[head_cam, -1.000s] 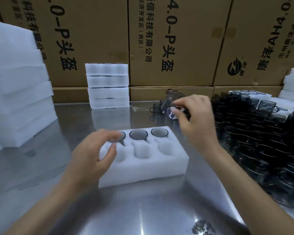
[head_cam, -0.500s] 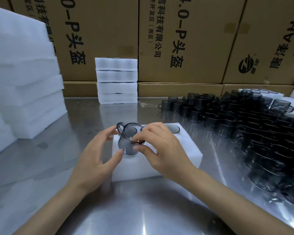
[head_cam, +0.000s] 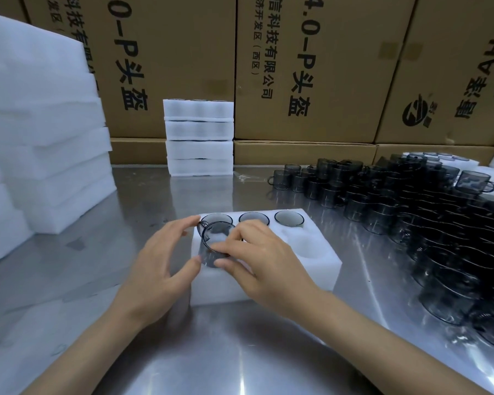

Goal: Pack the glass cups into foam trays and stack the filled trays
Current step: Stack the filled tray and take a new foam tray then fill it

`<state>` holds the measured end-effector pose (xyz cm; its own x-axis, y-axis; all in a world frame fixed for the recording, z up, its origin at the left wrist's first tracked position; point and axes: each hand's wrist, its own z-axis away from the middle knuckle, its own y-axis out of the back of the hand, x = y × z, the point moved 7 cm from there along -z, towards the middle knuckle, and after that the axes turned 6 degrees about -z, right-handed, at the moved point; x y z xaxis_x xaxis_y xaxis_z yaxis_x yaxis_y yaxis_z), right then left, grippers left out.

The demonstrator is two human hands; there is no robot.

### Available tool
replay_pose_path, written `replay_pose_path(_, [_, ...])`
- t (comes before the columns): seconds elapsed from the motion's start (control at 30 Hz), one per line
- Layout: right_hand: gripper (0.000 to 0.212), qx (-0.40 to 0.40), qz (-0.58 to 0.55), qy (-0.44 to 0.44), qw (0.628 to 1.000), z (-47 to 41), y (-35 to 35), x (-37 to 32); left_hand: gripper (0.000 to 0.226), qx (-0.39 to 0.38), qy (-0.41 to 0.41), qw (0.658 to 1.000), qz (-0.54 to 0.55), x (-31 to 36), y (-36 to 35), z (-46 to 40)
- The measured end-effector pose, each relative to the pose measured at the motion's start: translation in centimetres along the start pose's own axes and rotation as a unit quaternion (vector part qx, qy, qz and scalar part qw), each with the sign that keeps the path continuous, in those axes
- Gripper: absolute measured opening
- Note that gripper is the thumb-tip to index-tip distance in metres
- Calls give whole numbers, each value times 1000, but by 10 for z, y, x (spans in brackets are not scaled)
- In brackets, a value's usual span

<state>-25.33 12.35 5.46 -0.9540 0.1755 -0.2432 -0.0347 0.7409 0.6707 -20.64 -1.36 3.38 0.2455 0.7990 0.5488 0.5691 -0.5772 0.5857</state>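
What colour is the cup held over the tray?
Smoky grey, see-through glass cup; head view.
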Motion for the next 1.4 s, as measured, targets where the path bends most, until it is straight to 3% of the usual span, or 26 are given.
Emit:
replay_pose_path(0.2, [42, 21, -19, -20, 999, 5, 8, 1, 49, 56, -130, 985, -95, 31, 17, 4])
replay_pose_path(0.33, [53, -48, 25, -51, 997, 10, -3, 8, 36, 88, -219, 954, -186, 48, 17, 11])
replay_pose_path(0.53, [52, -62, 54, -59, 995, 10, -10, 7, 31, 102, -178, 961, -183, 36, 21, 8])
replay_pose_path(0.87, [52, -110, 120, -76, 984, 15, -21, 9, 31, 58, -113, 980, -151, 22, 8, 8])
replay_pose_path(1.17, [51, -122, 88, -85, 985, 13, -17, 12, 36, 53, -86, 987, -126, 16, 6, 10])
replay_pose_path(1.3, [46, -41, 70, -123, 989, 10, 13, 21, 38, 51, -102, 985, -132, 18, 5, 11])
replay_pose_path(1.4, [47, 49, 150, -220, 963, 18, 52, 46, 36, 47, -106, 987, -114, 19, 5, 11])
